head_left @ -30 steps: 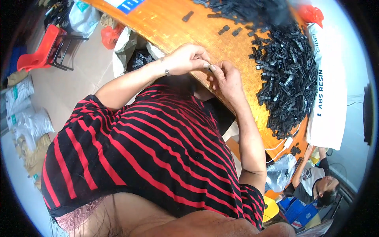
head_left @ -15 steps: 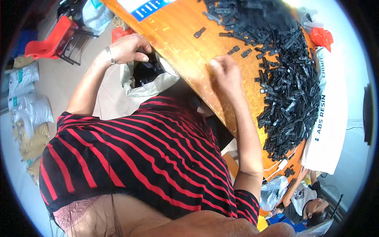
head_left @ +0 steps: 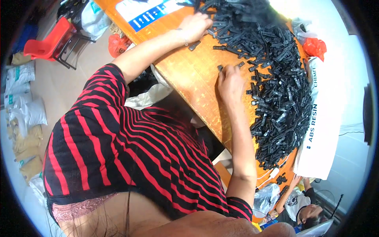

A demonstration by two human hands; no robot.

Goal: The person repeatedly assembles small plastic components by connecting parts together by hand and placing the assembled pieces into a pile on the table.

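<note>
My left hand (head_left: 195, 28) reaches over the orange-brown table to the near left edge of a heap of small black plastic parts (head_left: 282, 98). Its fingers are curled down against the heap's edge, and what they hold is hidden. Just under that wrist lies one loose black part (head_left: 194, 46). Nearer the middle of the table, my right hand (head_left: 231, 83) has its fingers bent, with a black plastic part (head_left: 220, 68) at the thumb side of the fingertips. Another loose part (head_left: 241, 64) lies right beside these fingers.
Below the table's left edge stands an open whitish sack (head_left: 148, 96) with black contents, partly behind my left arm. A blue-and-white sheet (head_left: 144, 15) lies at the far left corner. A printed white bag (head_left: 321, 130) borders the heap. Another person (head_left: 302, 205) sits at lower right.
My left hand has moved from above the sack across the table to the heap's edge. My right hand has moved slightly farther out, to the loose parts.
</note>
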